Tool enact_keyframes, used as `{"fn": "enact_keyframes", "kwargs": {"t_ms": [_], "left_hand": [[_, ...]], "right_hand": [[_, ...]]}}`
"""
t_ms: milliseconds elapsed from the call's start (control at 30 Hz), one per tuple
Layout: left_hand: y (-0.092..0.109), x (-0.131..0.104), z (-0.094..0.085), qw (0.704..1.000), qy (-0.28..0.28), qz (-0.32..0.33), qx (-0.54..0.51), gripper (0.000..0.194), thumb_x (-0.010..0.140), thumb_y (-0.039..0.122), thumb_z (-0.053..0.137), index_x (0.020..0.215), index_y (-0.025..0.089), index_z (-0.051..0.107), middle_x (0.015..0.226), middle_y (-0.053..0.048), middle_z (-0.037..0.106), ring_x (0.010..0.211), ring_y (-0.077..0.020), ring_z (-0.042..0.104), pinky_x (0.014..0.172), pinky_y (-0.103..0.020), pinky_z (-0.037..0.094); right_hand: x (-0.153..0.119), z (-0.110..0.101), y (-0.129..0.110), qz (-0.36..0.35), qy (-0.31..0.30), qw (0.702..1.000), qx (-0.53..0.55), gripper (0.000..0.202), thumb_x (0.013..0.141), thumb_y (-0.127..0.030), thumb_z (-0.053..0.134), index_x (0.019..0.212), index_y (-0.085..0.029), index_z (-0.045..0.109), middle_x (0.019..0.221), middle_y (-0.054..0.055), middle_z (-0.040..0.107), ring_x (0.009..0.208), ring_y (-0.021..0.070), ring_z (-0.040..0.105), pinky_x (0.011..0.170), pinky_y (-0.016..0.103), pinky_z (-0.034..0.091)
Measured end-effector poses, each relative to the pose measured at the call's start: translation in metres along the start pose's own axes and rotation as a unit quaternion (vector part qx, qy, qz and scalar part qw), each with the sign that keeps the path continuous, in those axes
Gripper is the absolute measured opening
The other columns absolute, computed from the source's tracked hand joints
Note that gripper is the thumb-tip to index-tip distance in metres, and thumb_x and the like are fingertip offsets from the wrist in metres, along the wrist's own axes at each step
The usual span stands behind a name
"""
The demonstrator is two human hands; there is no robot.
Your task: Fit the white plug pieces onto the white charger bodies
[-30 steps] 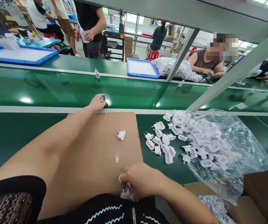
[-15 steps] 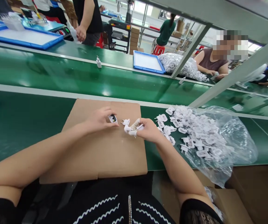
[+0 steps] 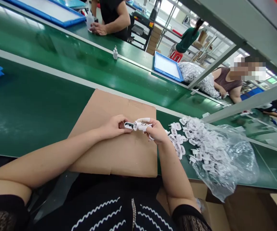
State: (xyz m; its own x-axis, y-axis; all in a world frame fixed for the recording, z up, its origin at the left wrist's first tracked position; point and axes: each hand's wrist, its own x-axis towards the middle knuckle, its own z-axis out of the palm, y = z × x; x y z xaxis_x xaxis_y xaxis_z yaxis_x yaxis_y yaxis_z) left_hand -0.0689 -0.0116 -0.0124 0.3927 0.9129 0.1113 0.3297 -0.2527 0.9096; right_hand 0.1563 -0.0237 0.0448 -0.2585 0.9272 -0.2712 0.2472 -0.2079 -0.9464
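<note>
Over a sheet of brown cardboard [image 3: 128,157], my left hand [image 3: 114,127] grips a white charger housing [image 3: 129,125] between thumb and fingers. The housing's open end shows a dark inside with small parts. My right hand [image 3: 158,131], with white coverings on some fingertips, pinches a small white plug cover [image 3: 138,125] right beside the housing's mouth. Whether the two touch is hard to tell. More white pieces seem to sit in the right palm, partly hidden by the fingers. Close to my right wrist lie loose white plug covers [image 3: 177,138].
A heap of white plug covers [image 3: 208,144] spills from a clear plastic bag [image 3: 245,157] on the right. Beyond the pale rail, a charger [image 3: 115,53] stands on the green line. Blue trays [image 3: 168,66] and co-workers are across it. A slanted metal post [image 3: 254,102] rises at right.
My hands have come together, bringing the plug cover up to the housing. The housing has turned, its open end now toward the right hand. The camera view has tilted and shifted.
</note>
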Motion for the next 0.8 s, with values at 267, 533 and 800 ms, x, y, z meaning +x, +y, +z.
{"fn": "enact_keyframes", "kwargs": {"t_ms": [267,533,800], "left_hand": [[0.0,-0.002,-0.002,1.0,0.002,0.029,-0.006,0.039,0.075,0.05,0.076,0.1,0.022,0.069,0.08,0.0,0.057,0.065,-0.014,0.052,0.059,-0.028,0.045],[-0.002,0.0,-0.002,1.0,-0.016,0.012,0.002,0.036,0.076,0.051,0.075,0.091,0.02,0.068,0.077,0.0,0.057,0.066,-0.0142,0.052,0.059,-0.027,0.042],[-0.002,0.002,-0.001,0.999,-0.014,0.038,0.018,0.032,0.077,0.046,0.076,0.09,0.018,0.067,0.078,0.0,0.057,0.066,-0.0131,0.052,0.059,-0.026,0.042]], "right_hand": [[-0.017,-0.017,0.004,-0.211,0.044,0.943,-0.254,0.023,0.084,-0.03,0.069,0.105,-0.028,0.077,0.084,0.003,0.06,0.074,0.0166,0.056,0.068,0.029,0.044],[-0.019,-0.01,0.012,-0.22,-0.018,0.841,-0.494,0.026,0.078,-0.004,0.058,0.076,-0.022,0.076,0.093,0.005,0.053,0.069,0.0128,0.051,0.06,0.025,0.033],[-0.023,-0.027,0.01,-0.214,-0.011,0.905,-0.369,0.05,0.079,-0.007,0.055,0.121,-0.027,0.071,0.093,0.003,0.065,0.076,0.0157,0.059,0.069,0.026,0.045]]}}
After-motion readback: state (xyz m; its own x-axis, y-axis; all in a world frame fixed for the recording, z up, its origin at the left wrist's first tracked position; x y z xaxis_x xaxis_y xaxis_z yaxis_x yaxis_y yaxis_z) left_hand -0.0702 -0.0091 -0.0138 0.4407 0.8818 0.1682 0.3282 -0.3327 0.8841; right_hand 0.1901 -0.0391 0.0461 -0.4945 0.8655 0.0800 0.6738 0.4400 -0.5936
